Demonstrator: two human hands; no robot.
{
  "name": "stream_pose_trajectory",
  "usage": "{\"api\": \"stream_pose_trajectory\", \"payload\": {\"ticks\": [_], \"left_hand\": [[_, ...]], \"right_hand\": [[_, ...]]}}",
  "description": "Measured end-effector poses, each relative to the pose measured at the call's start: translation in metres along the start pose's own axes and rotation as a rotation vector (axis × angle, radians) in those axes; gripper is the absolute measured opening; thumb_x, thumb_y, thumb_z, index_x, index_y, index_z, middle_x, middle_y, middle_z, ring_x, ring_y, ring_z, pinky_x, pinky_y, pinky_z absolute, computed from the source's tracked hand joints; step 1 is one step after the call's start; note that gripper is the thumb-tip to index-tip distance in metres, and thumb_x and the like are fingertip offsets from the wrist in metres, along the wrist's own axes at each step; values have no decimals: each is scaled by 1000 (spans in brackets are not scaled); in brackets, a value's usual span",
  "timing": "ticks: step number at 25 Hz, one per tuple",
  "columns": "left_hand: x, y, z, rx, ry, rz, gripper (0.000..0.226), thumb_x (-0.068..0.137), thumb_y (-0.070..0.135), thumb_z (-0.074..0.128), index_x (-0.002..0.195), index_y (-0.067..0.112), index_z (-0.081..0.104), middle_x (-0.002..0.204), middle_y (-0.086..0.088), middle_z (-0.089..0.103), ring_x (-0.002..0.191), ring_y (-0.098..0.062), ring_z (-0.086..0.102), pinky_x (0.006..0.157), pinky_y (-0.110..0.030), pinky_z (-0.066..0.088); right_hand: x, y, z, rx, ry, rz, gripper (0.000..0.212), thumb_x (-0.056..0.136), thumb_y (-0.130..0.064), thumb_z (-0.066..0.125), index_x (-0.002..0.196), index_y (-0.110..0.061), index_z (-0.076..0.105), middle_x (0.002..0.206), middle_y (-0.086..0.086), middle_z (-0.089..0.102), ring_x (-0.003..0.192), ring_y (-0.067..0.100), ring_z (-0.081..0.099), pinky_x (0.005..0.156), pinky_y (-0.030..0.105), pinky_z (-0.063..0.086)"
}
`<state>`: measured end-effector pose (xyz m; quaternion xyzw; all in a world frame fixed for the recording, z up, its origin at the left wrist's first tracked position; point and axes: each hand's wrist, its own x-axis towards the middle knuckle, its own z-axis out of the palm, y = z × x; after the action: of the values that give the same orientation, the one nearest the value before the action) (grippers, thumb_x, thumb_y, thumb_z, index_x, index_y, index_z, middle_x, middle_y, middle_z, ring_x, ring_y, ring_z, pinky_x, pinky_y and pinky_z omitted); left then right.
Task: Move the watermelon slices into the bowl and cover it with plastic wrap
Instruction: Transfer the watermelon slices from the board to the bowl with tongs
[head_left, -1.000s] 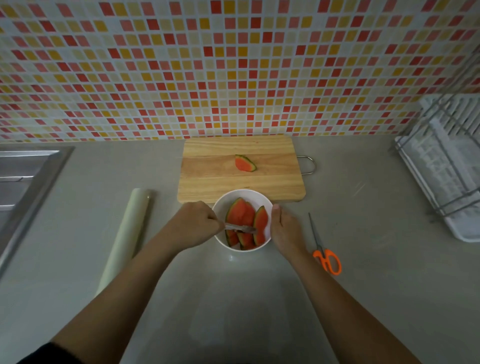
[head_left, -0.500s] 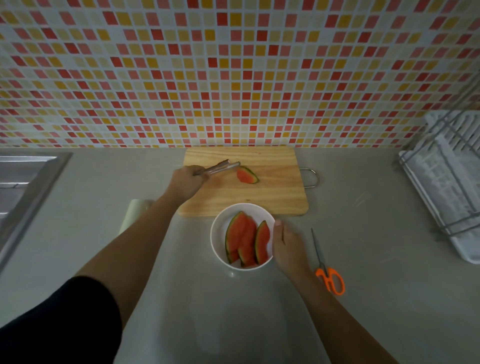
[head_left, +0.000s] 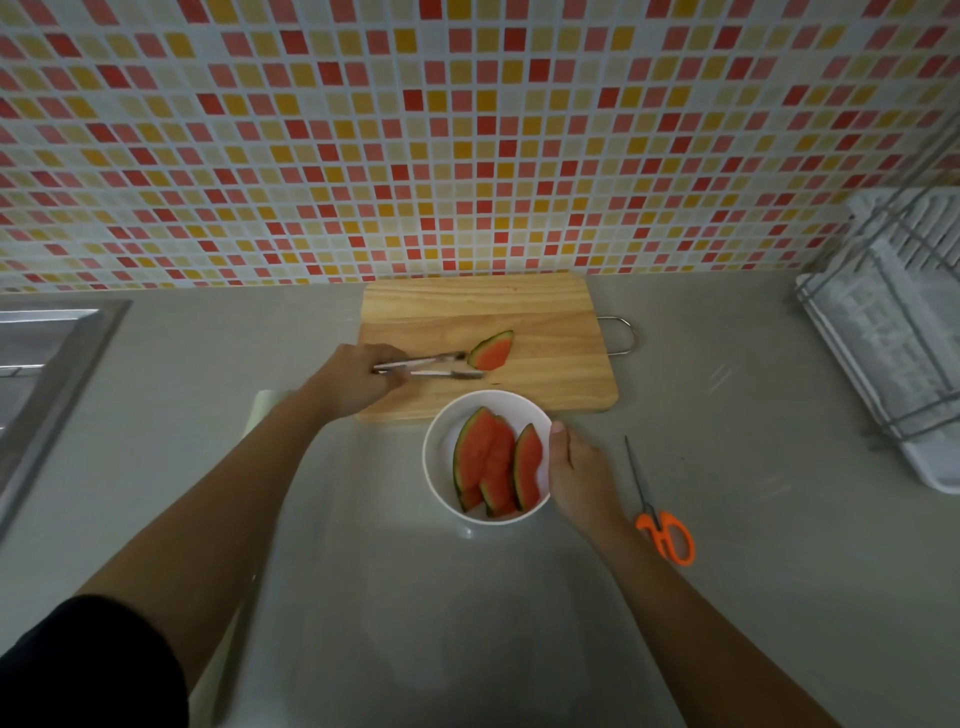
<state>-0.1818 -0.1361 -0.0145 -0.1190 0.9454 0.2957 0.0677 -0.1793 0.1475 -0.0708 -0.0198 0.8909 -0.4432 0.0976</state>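
A white bowl (head_left: 436, 457) stands on the grey counter just in front of the wooden cutting board (head_left: 545, 374). Three watermelon slices (head_left: 493, 465) lie in it. One more slice (head_left: 491, 351) rests on the board. My left hand (head_left: 358, 379) grips metal tongs (head_left: 431, 365), whose tips reach the left end of that slice, one tip on either side. My right hand (head_left: 579, 473) cups the bowl's right wall, thumb at the rim. The plastic wrap roll (head_left: 262, 402) is mostly hidden under my left forearm.
Orange-handled scissors (head_left: 660, 514) lie right of the bowl. A white dish rack (head_left: 893, 332) fills the right edge. A steel sink (head_left: 36, 358) sits at the far left. The tiled wall rises right behind the board.
My left hand carried the tongs from the bowl out to the cutting board, and their tips now meet the last slice. My right hand stayed on the bowl.
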Motion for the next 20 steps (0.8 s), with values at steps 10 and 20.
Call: {"api": "stream_pose_trajectory", "payload": {"ticks": [10, 20], "left_hand": [[3, 20, 32, 72, 108, 169, 33, 91, 24, 57, 122, 14, 65, 96, -16, 70, 91, -33, 62, 81, -34, 46], [2, 39, 30, 48, 150, 15, 26, 92, 19, 51, 99, 6, 72, 89, -20, 69, 87, -36, 59, 76, -38, 46]], "right_hand": [[-1, 0, 1, -3, 20, -1, 43, 98, -36, 30, 66, -17, 51, 66, -1, 54, 65, 18, 50, 65, 28, 34], [-1, 2, 1, 4, 10, -5, 46, 98, -38, 28, 64, -18, 52, 65, 1, 57, 67, 22, 55, 65, 29, 37]]}}
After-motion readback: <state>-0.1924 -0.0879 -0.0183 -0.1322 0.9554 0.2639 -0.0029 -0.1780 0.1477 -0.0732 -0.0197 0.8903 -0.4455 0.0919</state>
